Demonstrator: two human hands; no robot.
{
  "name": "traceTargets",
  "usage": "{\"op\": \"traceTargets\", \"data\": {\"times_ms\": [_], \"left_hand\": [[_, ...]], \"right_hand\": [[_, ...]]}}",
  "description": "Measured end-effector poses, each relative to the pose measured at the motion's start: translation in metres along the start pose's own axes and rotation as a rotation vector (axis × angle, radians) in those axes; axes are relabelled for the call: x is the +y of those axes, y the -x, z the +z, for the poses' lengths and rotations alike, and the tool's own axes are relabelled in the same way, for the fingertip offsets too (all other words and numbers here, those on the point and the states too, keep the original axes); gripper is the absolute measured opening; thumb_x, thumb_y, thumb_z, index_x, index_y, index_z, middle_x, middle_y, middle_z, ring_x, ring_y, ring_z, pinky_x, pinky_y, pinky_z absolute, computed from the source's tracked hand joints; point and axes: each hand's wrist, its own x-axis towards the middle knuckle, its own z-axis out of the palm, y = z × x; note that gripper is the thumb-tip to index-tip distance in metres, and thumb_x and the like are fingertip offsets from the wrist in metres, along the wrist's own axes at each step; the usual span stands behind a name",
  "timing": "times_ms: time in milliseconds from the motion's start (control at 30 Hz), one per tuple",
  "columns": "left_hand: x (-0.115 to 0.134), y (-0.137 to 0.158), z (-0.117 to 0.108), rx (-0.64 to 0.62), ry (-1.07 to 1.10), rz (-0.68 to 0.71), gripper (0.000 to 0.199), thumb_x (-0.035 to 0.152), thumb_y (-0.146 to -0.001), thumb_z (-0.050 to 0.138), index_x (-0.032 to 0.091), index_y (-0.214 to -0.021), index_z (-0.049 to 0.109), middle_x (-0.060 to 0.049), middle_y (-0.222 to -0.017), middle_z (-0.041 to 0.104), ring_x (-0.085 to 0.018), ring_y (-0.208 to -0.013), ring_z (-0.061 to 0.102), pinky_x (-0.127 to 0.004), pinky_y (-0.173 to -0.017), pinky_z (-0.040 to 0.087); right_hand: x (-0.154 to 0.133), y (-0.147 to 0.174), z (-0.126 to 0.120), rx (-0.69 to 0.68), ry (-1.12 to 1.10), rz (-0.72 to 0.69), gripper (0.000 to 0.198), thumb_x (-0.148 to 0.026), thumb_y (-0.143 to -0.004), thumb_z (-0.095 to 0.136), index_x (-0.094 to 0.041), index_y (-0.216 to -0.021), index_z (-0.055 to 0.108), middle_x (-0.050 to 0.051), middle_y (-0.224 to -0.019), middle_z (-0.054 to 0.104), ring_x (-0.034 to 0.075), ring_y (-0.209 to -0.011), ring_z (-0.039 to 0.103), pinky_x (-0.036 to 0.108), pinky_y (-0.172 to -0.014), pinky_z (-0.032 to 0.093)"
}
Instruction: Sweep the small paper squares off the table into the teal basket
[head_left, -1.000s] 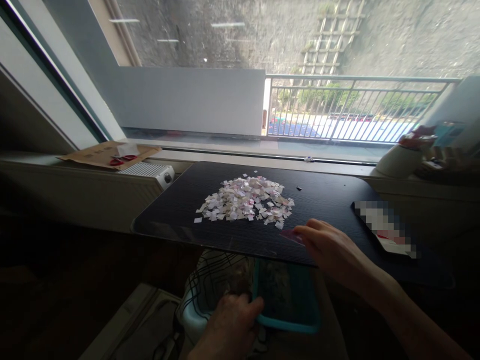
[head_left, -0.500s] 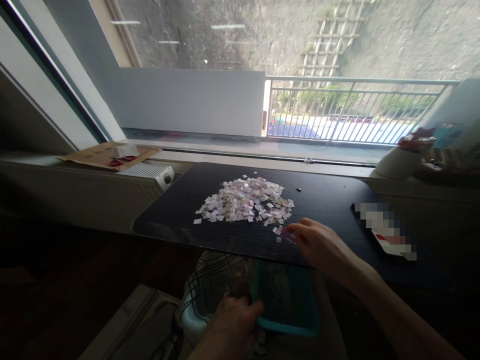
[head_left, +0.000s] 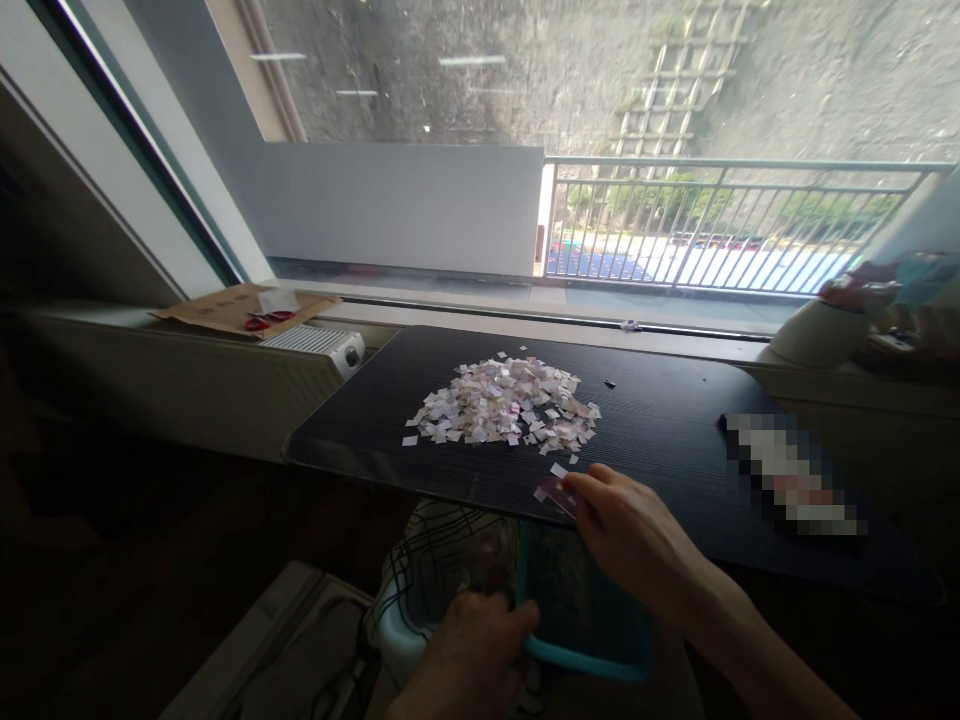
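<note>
My right hand [head_left: 626, 515] pinches a thin, see-through pinkish card [head_left: 559, 493] near the front edge of the dark table [head_left: 360, 425]. A couple of small paper squares lie against the card's tip. Beyond it spreads a heap of small cut paper pieces [head_left: 502, 400], mostly white with some pink. Below the table edge, my left hand [head_left: 472, 635] is closed on the side of a turquoise plastic container [head_left: 592, 662]; its fingertips are partly hidden. That container sits under the edge, beneath my right hand, with its inside dark.
Left of the container stands a pale blue bin [head_left: 401, 625] with a black-lined liner. A pixelated object [head_left: 795, 480] lies at the table's right. Red-handled scissors [head_left: 268, 320] rest on brown paper [head_left: 202, 308] by the window, near a white radiator [head_left: 322, 345]. A white pot [head_left: 814, 330] stands right.
My right hand has drawn the card and a few paper squares towards me, closer to the table's front edge. My left hand keeps its hold. The whole view has shifted slightly.
</note>
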Motion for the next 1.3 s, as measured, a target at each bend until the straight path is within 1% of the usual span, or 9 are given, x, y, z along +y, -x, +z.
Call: {"op": "traceTargets", "data": {"times_ms": [133,300,400,467,600,833,1033,1167,1300], "left_hand": [[0.0,0.003,-0.003,-0.035,0.017,-0.009,0.032,0.012,-0.069,0.051,0.022,-0.099,0.056,-0.006,-0.09,0.064,-0.027,-0.085,0.06,-0.036,-0.074,0.045],[0.0,0.004,-0.003,-0.021,0.042,0.001,0.034,0.012,-0.066,0.05,0.022,-0.097,0.056,-0.007,-0.09,0.063,-0.028,-0.085,0.06,-0.037,-0.072,0.046],[0.001,0.004,0.0,0.001,0.021,-0.019,0.033,0.011,-0.066,0.049,0.022,-0.096,0.057,-0.007,-0.088,0.063,-0.028,-0.084,0.06,-0.037,-0.072,0.046],[0.001,0.004,0.002,0.018,0.016,-0.018,0.033,0.01,-0.065,0.049,0.022,-0.095,0.057,-0.006,-0.086,0.063,-0.027,-0.082,0.06,-0.036,-0.071,0.046],[-0.002,0.003,0.002,0.041,0.024,0.011,0.03,0.011,-0.067,0.051,0.024,-0.094,0.057,-0.005,-0.085,0.063,-0.027,-0.08,0.061,-0.035,-0.069,0.046],[-0.002,-0.001,-0.003,-0.026,0.012,-0.001,0.026,0.012,-0.071,0.053,0.024,-0.094,0.056,-0.004,-0.086,0.063,-0.027,-0.08,0.062,-0.034,-0.069,0.046],[-0.001,0.001,-0.004,-0.034,-0.008,-0.01,0.025,0.013,-0.074,0.053,0.024,-0.095,0.056,-0.003,-0.086,0.063,-0.025,-0.081,0.061,-0.032,-0.07,0.045],[-0.004,0.003,-0.003,-0.038,-0.002,-0.023,0.028,0.012,-0.073,0.052,0.025,-0.098,0.055,-0.004,-0.09,0.062,-0.026,-0.084,0.06,-0.035,-0.072,0.044],[-0.005,0.003,-0.003,-0.007,0.006,-0.02,0.03,0.01,-0.072,0.052,0.025,-0.098,0.055,-0.003,-0.089,0.062,-0.025,-0.083,0.06,-0.033,-0.071,0.043]], "right_hand": [[-0.017,-0.008,0.008,-0.024,-0.063,-0.089,0.025,-0.013,-0.085,0.04,-0.02,-0.091,0.064,0.004,-0.084,0.059,0.014,-0.073,0.054,0.024,-0.064,0.034],[-0.019,-0.005,0.01,-0.009,-0.077,-0.053,0.026,-0.014,-0.087,0.039,-0.019,-0.091,0.064,0.004,-0.081,0.057,0.014,-0.072,0.053,0.025,-0.063,0.034],[-0.02,0.003,0.01,-0.045,-0.113,-0.091,0.025,-0.013,-0.086,0.041,-0.02,-0.088,0.064,0.003,-0.079,0.057,0.014,-0.071,0.053,0.024,-0.063,0.035],[-0.016,0.005,0.008,-0.035,-0.13,-0.104,0.025,-0.014,-0.087,0.041,-0.021,-0.091,0.065,0.002,-0.079,0.057,0.013,-0.071,0.053,0.024,-0.063,0.036],[0.007,-0.002,0.0,0.081,-0.052,-0.003,0.029,-0.019,-0.089,0.039,-0.021,-0.102,0.064,0.004,-0.083,0.058,0.015,-0.073,0.055,0.025,-0.064,0.037],[0.038,-0.002,-0.014,0.013,0.019,0.01,0.028,-0.017,-0.087,0.04,-0.02,-0.097,0.066,0.004,-0.083,0.059,0.014,-0.071,0.056,0.025,-0.065,0.037],[0.045,0.002,-0.014,0.042,0.006,-0.018,0.03,-0.015,-0.088,0.04,-0.02,-0.104,0.065,0.005,-0.087,0.058,0.015,-0.076,0.055,0.025,-0.068,0.039],[0.039,0.024,-0.015,-0.009,-0.063,-0.089,0.031,-0.012,-0.089,0.039,-0.022,-0.103,0.064,0.004,-0.086,0.057,0.015,-0.078,0.053,0.026,-0.069,0.041],[0.034,0.043,-0.015,-0.012,-0.079,-0.085,0.031,-0.01,-0.087,0.039,-0.023,-0.1,0.064,0.004,-0.086,0.057,0.016,-0.078,0.052,0.027,-0.07,0.042]]}}
